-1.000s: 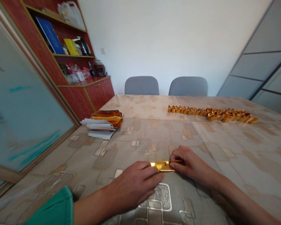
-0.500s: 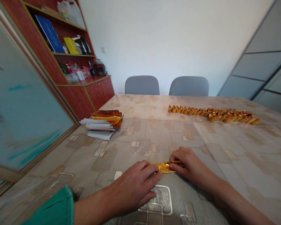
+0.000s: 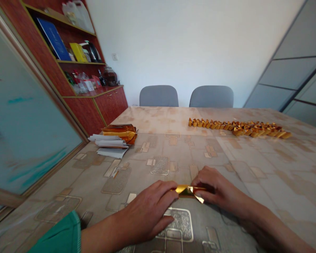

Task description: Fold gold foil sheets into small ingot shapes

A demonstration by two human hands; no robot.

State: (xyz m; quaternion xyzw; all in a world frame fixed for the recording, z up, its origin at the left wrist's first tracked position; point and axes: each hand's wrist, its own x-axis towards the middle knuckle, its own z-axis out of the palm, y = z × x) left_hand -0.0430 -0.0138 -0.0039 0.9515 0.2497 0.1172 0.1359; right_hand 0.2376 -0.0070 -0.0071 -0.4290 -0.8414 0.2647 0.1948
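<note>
A folded strip of gold foil (image 3: 188, 191) lies across the table in front of me, pinched at both ends. My left hand (image 3: 147, 207) holds its left end between the fingertips and thumb. My right hand (image 3: 216, 186) grips the right end, and a pointed foil corner sticks out below those fingers. Part of the strip is hidden by my fingers. Farther off, a long row of small folded gold foil pieces (image 3: 239, 129) lies on the patterned table cover (image 3: 200, 154).
A stack of gold foil sheets (image 3: 119, 133) rests on white paper sheets (image 3: 110, 144) at the table's far left. Two grey chairs (image 3: 212, 97) stand beyond the far edge. A red wooden cabinet (image 3: 94, 109) stands at the left behind a glass panel (image 3: 28, 119). A green sleeve (image 3: 58, 233) shows at lower left.
The gold strip has been folded further and looks shorter, with a pointed corner now sticking out at its right end. My hands have shifted slightly closer together.
</note>
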